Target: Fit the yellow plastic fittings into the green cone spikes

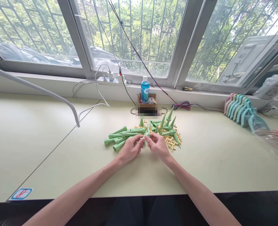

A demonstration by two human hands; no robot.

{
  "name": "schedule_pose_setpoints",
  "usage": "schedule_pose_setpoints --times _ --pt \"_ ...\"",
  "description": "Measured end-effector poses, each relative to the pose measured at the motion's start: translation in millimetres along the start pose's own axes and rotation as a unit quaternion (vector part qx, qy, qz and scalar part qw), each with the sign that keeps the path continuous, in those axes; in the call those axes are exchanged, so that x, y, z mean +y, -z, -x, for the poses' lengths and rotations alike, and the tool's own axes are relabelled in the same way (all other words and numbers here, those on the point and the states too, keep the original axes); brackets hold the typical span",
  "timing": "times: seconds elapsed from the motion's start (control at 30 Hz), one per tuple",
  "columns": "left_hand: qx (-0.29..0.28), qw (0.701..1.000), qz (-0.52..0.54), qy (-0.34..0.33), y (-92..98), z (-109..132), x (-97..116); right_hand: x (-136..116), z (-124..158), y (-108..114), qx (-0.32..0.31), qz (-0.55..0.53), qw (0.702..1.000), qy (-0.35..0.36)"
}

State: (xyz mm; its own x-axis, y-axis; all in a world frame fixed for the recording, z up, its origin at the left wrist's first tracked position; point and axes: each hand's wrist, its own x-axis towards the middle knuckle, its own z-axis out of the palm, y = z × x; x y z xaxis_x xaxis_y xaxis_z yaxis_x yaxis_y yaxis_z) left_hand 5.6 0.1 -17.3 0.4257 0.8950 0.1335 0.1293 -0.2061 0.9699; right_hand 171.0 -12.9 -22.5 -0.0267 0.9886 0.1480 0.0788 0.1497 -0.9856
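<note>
On my feed I see left hand and right hand pinching one green piece, seemingly for steadiness, green cones beside the left, presumably for reach

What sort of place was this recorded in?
Probably a small workroom or light workshop: a long table stands by barred windows, with loose green plastic spikes and small yellow pieces heaped on it.
</note>
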Motion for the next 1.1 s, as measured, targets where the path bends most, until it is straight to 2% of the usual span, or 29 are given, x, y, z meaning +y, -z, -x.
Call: schedule_pose_setpoints --times 0.13,0.4,0.83,1.1 --pt "-0.004 1.000 -0.007 -0.006 -0.3 0 3 -2 0 -1 -0.016 -0.031 0.999 -0.039" --pt "-0.005 1.000 -0.010 -0.002 -1.1 1 6 -5 2 -2 -0.033 -0.038 0.998 -0.029" --pt "-0.011 1.000 -0.004 0.002 -1.9 1 3 -2 3 -5 -0.006 -0.042 0.999 0.001" --pt "-0.017 1.000 -0.004 -0.001 2.3 -1 -4 -4 3 -7 0.013 -0.024 1.000 -0.005"
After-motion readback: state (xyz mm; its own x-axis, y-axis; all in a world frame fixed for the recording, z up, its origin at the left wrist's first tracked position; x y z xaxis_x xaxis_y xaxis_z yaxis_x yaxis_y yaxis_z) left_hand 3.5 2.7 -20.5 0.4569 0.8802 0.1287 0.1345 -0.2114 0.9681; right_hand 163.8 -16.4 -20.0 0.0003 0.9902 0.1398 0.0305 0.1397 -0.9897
